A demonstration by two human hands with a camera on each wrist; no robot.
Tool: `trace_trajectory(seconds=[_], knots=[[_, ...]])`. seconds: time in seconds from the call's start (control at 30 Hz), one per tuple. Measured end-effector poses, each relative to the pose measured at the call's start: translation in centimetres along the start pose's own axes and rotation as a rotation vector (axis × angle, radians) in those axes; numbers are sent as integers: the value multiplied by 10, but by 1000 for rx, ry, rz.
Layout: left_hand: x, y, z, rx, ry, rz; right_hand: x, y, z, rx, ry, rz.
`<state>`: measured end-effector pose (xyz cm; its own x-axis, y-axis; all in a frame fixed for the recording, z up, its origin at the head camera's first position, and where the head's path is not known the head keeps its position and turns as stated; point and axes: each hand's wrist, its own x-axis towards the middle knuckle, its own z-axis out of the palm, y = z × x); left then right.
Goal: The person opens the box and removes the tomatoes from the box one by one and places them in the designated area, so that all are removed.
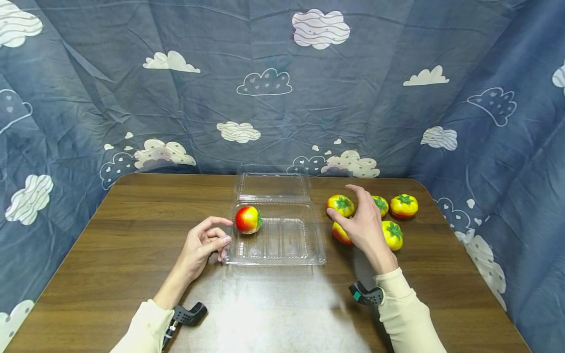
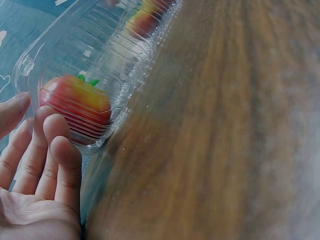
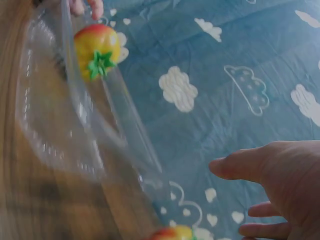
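A clear plastic clamshell container [image 1: 293, 257] lies with its lid raised at the back. In its left rear part sits a red-and-yellow artificial fruit [image 1: 247, 220] with green leaves, tomato- or persimmon-like. My left hand [image 1: 205, 245] holds the container's left rim, thumb at the edge; the left wrist view shows fingertips [image 2: 65, 150] against the outer wall. Over similar fruits on the right hovers my right hand [image 1: 364, 225], thumb and fingers spread, holding nothing. Nearest to it are a rear fruit [image 1: 337, 204] and a front fruit [image 1: 341, 235], the latter partly hidden by the hand.
More such fruits stand beside the right hand: one half hidden behind it [image 1: 380, 205], one at the far right [image 1: 403, 206] and one by the wrist [image 1: 392, 235]. The brown wooden table [image 1: 132, 235] ends at a blue cloud-patterned curtain [image 1: 265, 44].
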<state>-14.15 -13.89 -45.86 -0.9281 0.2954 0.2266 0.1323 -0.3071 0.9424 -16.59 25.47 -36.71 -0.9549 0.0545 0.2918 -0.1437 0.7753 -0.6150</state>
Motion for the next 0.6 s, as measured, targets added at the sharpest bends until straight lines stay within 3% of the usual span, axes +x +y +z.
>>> trace_trajectory(seconds=[0.33, 0.6], knots=[[0, -1, 1, -3, -2, -2, 8, -35, 21, 43, -34, -69], [0, -1, -1, -5, 4, -3, 11, -63, 37, 83, -115, -95]])
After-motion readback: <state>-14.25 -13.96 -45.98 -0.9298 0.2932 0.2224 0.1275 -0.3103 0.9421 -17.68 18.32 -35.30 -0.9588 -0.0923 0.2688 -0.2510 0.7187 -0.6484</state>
